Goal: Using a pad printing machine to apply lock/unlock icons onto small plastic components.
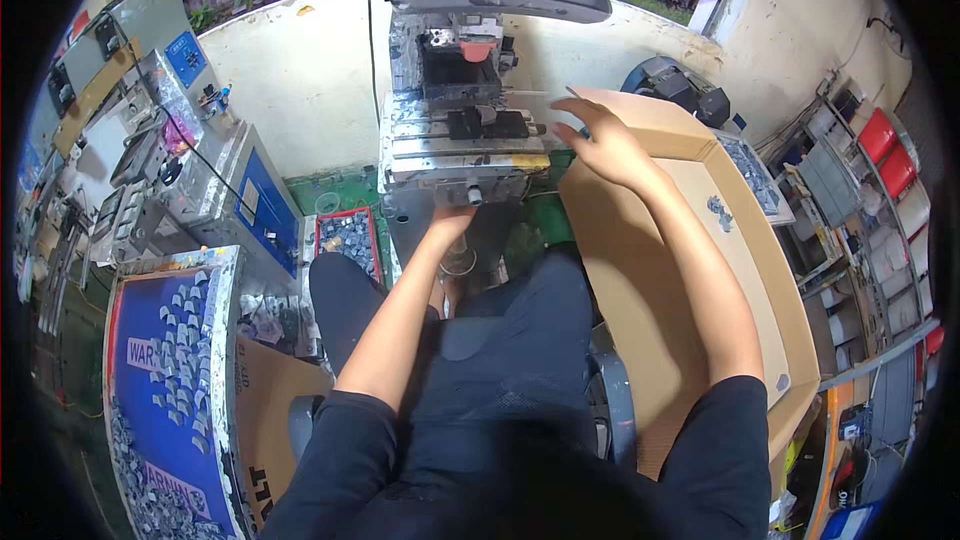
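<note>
I sit in front of a grey printing machine with a dark fixture on its metal bed and a red pad above it. My right hand hovers at the bed's right edge, fingers spread toward the fixture, with nothing visible in it. My left hand is down below the machine's front edge, near a round knob; its fingers are curled under and mostly hidden, so whether it holds anything cannot be told.
A large open cardboard box stands at my right, with a few small grey parts inside. A red tray of grey parts sits left of the machine. A board covered with several grey parts lies at lower left. Control boxes stand at left.
</note>
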The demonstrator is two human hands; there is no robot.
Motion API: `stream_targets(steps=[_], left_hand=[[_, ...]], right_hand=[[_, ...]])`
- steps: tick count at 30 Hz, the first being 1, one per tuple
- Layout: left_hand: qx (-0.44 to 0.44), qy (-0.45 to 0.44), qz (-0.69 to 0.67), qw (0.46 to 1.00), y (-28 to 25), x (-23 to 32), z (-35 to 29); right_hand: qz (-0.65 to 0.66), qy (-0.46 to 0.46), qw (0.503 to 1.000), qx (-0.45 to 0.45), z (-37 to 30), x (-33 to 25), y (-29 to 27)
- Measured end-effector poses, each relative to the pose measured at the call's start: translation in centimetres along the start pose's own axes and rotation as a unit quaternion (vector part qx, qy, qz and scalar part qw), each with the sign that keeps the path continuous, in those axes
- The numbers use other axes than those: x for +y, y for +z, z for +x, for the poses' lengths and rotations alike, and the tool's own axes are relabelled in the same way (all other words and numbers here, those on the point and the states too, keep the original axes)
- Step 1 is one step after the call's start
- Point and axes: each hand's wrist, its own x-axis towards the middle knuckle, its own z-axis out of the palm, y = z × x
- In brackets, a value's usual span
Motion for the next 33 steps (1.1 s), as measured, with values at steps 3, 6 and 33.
stream_targets(steps=[3, 6, 33], left_hand=[[0.029, 0.027, -0.004, 0.999, 1.2, 1.7, -0.7], [0.093, 0.049, -0.062, 0.993, 0.5, -0.4, -0.3], [-0.199, 0.031, -0.146, 0.969, -6.4, -1.6, -11.6]], right_hand=[[-0.098, 0.092, 0.991, 0.009, -3.7, 5.5, 0.2], [-0.238, 0.029, 0.971, -0.017, -6.1, 8.6, 1.8], [-0.034, 0.303, 0.928, -0.212, -16.3, 13.3, -6.9]])
